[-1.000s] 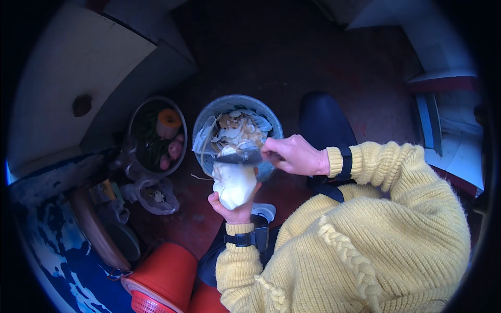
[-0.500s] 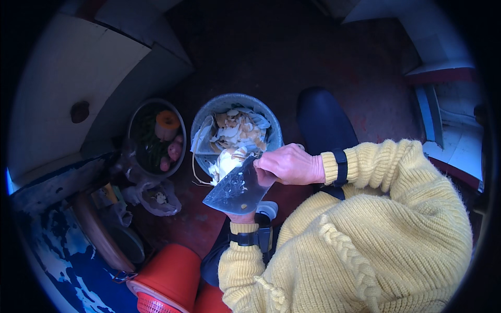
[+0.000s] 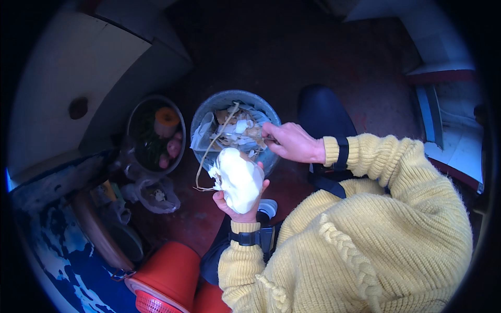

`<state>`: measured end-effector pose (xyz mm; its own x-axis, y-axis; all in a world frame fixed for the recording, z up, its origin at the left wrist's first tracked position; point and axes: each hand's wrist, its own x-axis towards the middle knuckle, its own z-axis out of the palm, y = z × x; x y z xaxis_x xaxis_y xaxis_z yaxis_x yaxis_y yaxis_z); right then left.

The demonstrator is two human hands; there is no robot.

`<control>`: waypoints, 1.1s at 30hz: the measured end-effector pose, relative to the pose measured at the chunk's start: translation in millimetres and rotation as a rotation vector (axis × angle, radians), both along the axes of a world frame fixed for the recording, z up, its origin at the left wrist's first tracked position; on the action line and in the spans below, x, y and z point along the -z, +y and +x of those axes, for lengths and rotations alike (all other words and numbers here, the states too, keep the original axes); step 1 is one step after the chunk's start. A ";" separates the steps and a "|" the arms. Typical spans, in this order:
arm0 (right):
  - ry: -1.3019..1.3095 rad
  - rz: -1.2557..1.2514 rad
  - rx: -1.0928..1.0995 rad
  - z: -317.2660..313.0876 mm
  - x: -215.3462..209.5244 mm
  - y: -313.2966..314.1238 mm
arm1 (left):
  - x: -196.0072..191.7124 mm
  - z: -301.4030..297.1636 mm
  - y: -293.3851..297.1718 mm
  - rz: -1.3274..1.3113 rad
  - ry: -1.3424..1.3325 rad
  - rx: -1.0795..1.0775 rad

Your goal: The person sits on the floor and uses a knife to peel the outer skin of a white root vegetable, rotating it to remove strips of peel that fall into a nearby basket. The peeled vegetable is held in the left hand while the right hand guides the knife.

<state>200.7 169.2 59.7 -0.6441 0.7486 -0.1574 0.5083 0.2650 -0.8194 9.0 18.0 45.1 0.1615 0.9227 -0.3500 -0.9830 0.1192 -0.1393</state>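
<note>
Dim bluish light, strong fisheye distortion

Bucket (image 3: 267,107) in the middle of the floor (image 3: 190,224), basin (image 3: 183,136) to its left.
Scraps (image 3: 241,126) lie in the bucket; the peeled vegetable (image 3: 239,180), in the left hand (image 3: 246,216), is held over its near rim, and the right hand (image 3: 298,143) is at its right rim, with a knee (image 3: 324,117) farther right; vegetables (image 3: 167,121) lie in the basin, a plastic bag (image 3: 169,203) sits just nearer than it, and a tub (image 3: 173,271) stands nearer still, left of the left forearm (image 3: 241,271).
</note>
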 end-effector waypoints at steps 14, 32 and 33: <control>0.321 0.373 -0.202 -21.4 -38.7 -40.5 | 26.0 12.2 -15.0 -0.093 1.448 0.257; 0.330 0.524 -0.165 -18.3 -14.6 -47.6 | 35.2 11.9 -17.8 -0.113 0.308 -0.032; 0.331 0.518 -0.160 -19.1 -12.4 -48.0 | 35.4 12.3 -17.9 -0.109 0.297 -0.038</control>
<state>181.6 121.2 72.0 -0.7064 0.5650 0.4264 0.1711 0.7209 -0.6716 21.2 0.0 9.7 0.0033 0.8804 -0.4741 -0.9862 0.0813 0.1441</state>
